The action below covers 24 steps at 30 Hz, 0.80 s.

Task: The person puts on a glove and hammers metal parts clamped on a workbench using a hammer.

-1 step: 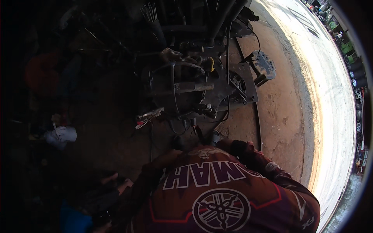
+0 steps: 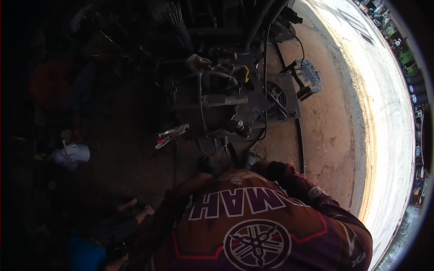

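I look down over my own chest in a maroon printed jersey (image 2: 253, 226). Both sleeves reach forward to the foot of a dark, greasy machine (image 2: 217, 104) with hoses and cables. My left hand (image 2: 206, 165) and my right hand (image 2: 249, 159) show only as dim shapes at the sleeve ends, close to the machine's base. Their fingers are lost in shadow. A small pair of pliers (image 2: 224, 147) lies just ahead of them. A red-handled tool (image 2: 171, 133) rests at the machine's left side.
The machine stands on a metal plate (image 2: 289, 97) on packed dirt. A grey plastic stool (image 2: 308, 77) lies behind it. A white bundle (image 2: 72, 154) sits far left. Another person's hand (image 2: 135, 210) shows at lower left. Bright pavement (image 2: 389, 135) curves along the right.
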Motion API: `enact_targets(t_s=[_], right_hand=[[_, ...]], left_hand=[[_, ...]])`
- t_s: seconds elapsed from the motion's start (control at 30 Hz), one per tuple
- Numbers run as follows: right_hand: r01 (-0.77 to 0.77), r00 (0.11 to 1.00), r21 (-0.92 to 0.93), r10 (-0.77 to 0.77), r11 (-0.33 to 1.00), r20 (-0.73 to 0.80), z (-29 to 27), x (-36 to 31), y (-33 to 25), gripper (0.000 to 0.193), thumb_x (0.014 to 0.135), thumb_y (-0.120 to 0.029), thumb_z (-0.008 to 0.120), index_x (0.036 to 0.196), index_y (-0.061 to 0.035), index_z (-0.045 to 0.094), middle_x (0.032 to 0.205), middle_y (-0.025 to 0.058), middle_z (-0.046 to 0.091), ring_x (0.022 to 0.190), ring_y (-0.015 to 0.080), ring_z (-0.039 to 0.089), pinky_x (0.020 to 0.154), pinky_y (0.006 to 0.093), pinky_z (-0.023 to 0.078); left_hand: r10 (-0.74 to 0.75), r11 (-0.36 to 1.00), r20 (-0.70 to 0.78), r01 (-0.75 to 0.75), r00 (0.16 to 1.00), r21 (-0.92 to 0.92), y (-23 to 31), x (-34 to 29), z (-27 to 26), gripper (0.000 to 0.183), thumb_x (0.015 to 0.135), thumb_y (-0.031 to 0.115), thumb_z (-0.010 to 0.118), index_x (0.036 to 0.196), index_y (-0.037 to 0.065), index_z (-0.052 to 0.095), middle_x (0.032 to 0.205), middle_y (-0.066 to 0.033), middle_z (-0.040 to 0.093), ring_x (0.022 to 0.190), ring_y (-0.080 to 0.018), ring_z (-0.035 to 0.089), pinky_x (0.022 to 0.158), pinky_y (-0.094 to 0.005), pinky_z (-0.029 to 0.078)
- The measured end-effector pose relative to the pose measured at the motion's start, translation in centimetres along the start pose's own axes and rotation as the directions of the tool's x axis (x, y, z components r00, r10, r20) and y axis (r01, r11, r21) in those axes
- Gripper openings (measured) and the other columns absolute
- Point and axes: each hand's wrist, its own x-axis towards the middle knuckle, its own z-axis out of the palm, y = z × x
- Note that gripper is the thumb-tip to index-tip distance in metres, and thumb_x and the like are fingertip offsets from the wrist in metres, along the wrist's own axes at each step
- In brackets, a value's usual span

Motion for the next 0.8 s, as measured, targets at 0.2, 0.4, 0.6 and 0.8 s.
enact_targets(t_s=[0.2, 0.4, 0.6, 0.8], right_hand=[[0.135, 0.991, -0.306, -0.134, 0.943, 0.024, -3.6, -2.3, -4.2, 0.029, 0.095, -0.025, 0.058, 0.112, -0.0043, 0.068, 0.104, 0.0138, 0.07, 0.096, 0.0278, 0.067, 0.087, 0.0385, 0.052], [0.329, 0.872, -0.299, -0.409, 0.896, -0.268, -13.3, -6.1, -2.2, 0.033, 0.092, -0.03, 0.065, 0.109, -0.0026, 0.068, 0.091, 0.0093, 0.068, 0.085, 0.0216, 0.067, 0.077, 0.0348, 0.053], [0.231, 0.646, -0.026, -0.174, 0.973, -0.744, -26.5, -3.1, -13.3, 0.045, 0.093, -0.04, 0.062, 0.112, 0.0012, 0.064, 0.094, 0.01, 0.068, 0.087, 0.0187, 0.064, 0.08, 0.0322, 0.049], [-0.165, 0.698, -0.715, -0.432, 0.68, -0.572, -31.6, 7.6, -16.8, 0.049, 0.092, -0.043, 0.061, 0.122, -0.0038, 0.06, 0.107, 0.0143, 0.068, 0.101, 0.0304, 0.065, 0.091, 0.0356, 0.05]], left_hand=[[0.151, 0.982, -0.174, -0.168, 0.973, -0.086, -2.9, 2.5, 3.4, 0.027, 0.091, 0.019, 0.053, 0.101, -0.002, 0.067, 0.091, -0.0071, 0.068, 0.087, -0.0142, 0.061, 0.079, -0.0316, 0.048], [-0.127, 0.961, -0.222, 0.176, 0.967, 0.215, 3.0, -0.6, 5.5, 0.033, 0.091, 0.022, 0.062, 0.115, 0.0, 0.066, 0.104, -0.0104, 0.07, 0.094, -0.0134, 0.063, 0.082, -0.0297, 0.049], [-0.096, 0.981, -0.522, 0.168, 0.848, 0.093, -2.2, -5.5, 3.3, 0.038, 0.091, 0.026, 0.065, 0.12, 0.001, 0.065, 0.107, -0.0106, 0.07, 0.099, -0.0135, 0.063, 0.086, -0.0298, 0.049], [0.018, 0.966, -0.761, 0.184, 0.648, 0.179, -0.7, -9.2, -2.7, 0.037, 0.092, 0.022, 0.066, 0.122, 0.001, 0.062, 0.111, -0.0082, 0.068, 0.103, -0.0164, 0.063, 0.089, -0.0301, 0.048]])
